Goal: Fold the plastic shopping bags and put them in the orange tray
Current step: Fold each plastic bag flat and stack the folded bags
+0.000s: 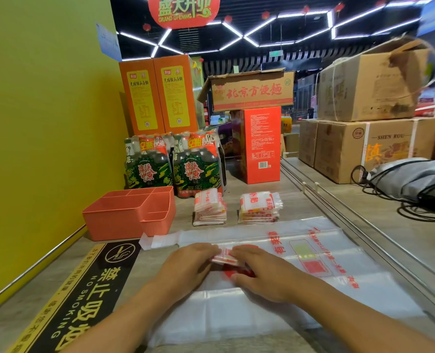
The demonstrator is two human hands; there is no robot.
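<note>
On flat bag (313, 281) — left hand (185, 266), right hand (264, 276) pinching folded bag (225, 257).

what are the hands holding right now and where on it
Both hands hold one small folded plastic bag: the left hand at its left end, the right hand at its right end, above the flat bags.

On the tabletop (275, 197) a flat plastic bag (300, 289) lies spread at the near edge, and on it the left hand (185, 266) and right hand (264, 273) meet over a small folded bag (225, 257). Behind it stand two stacks of folded bags (210, 208) (259, 207) side by side, with the tray (129, 215) to their left against the wall (45, 123). Farther back, along the far edge, are bottle packs (173, 166) with tall boxes (160, 95) behind them, and cartons (364, 146) sit at the right.
</note>
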